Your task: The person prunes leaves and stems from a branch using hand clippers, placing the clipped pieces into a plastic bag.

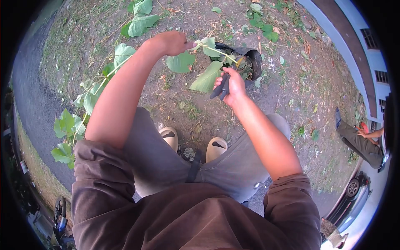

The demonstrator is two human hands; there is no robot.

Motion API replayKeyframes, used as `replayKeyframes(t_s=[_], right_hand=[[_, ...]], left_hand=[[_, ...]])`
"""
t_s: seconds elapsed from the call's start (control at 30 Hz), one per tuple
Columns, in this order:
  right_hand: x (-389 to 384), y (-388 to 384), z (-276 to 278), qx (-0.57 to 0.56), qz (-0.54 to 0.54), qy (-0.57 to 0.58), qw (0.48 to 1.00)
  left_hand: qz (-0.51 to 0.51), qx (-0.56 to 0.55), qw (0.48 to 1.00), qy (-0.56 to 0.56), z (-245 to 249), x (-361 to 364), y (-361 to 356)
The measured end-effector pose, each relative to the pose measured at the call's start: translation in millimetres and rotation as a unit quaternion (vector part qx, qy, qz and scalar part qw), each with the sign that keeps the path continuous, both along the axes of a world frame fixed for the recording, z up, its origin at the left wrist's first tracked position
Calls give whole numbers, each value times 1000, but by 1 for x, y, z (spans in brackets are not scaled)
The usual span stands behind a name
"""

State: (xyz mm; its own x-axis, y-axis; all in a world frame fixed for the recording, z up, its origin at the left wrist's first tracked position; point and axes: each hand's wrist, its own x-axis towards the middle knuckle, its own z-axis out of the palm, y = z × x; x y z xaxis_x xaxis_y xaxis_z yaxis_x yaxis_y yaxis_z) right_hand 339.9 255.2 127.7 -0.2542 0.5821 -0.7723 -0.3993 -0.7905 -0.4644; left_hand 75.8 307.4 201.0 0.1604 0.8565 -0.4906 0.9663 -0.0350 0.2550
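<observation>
My left hand is closed on the stem of a leafy green vine, thumb pointing toward the right. From there the stem slants down to the black handles of the pruning shears, which my right hand grips. Their yellowish blade end meets the stem. Just beyond the shears, a crumpled black plastic bag or pot lies on the ground with leaves at its mouth. More of the vine trails behind my left forearm, its broad leaves spreading down the left side.
Dry soil with sparse grass and leaf litter lies under me. My beige slip-on shoes are planted below my hands. At the right are a seated person, a dark car and a blue-white building. Asphalt runs along the left.
</observation>
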Motion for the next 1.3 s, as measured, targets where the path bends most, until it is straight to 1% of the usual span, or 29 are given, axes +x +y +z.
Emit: replayKeyframes(t_s=[0.07, 0.1, 0.13, 0.2, 0.33, 0.4, 0.53, 0.6, 0.63, 0.7, 0.73, 0.8, 0.87, 0.93, 1.0, 1.07, 1.23, 1.3], right_hand=[[3, 3, -7, -7, -13, 24, 1000], [5, 6, -15, 4, -1, 36, 999], [2, 5, -10, 3, 0, 37, 999], [-7, 6, -1, 13, -4, -14, 1000], [-12, 0, -1, 13, 32, -17, 999], [-14, -1, 3, 21, 42, -11, 999], [-13, 3, -5, 28, 52, -35, 998], [-10, 1, -11, 49, 74, -53, 995], [-9, 2, -11, 49, 70, -54, 995], [-7, 9, -9, 40, 27, -56, 997], [-5, 14, -9, 40, 26, -57, 997], [-3, 19, -10, 25, 39, -54, 997], [-5, 16, -8, 30, 50, -59, 997], [-8, 12, -6, 48, 90, -60, 993], [-10, 11, -3, 46, 76, -65, 994], [-7, 14, -2, 39, 35, -50, 997], [-4, 16, 0, 30, 31, -75, 996], [-2, 18, -2, 22, 24, -79, 996]], left_hand=[[-2, 7, 1000, 1, -8, -3, 2], [-6, 13, 1000, 0, -13, -3, 2], [-5, 11, 1000, 0, -15, -3, 1], [7, 33, 999, -6, -16, -5, 2], [19, 13, 1000, -2, -4, -8, 6], [10, -27, 999, -39, 1, -10, 6], [2, -35, 998, -48, -1, -18, 10], [4, -28, 997, -67, 2, -26, 13], [0, -28, 997, -68, 4, -25, 13], [-25, -36, 999, -22, 6, -23, 10], [-27, -36, 999, -22, 6, -21, 11], [-6, -37, 999, -27, 5, -19, 12], [-10, -36, 999, -25, -2, -20, 16], [-11, -36, 999, -26, -3, -18, 17], [-13, -42, 999, -27, 1, -14, 17], [-12, -39, 999, -36, -1, -16, 18], [-16, -36, 998, -51, 7, -22, 18], [1, -33, 999, -35, 6, -23, 19]])
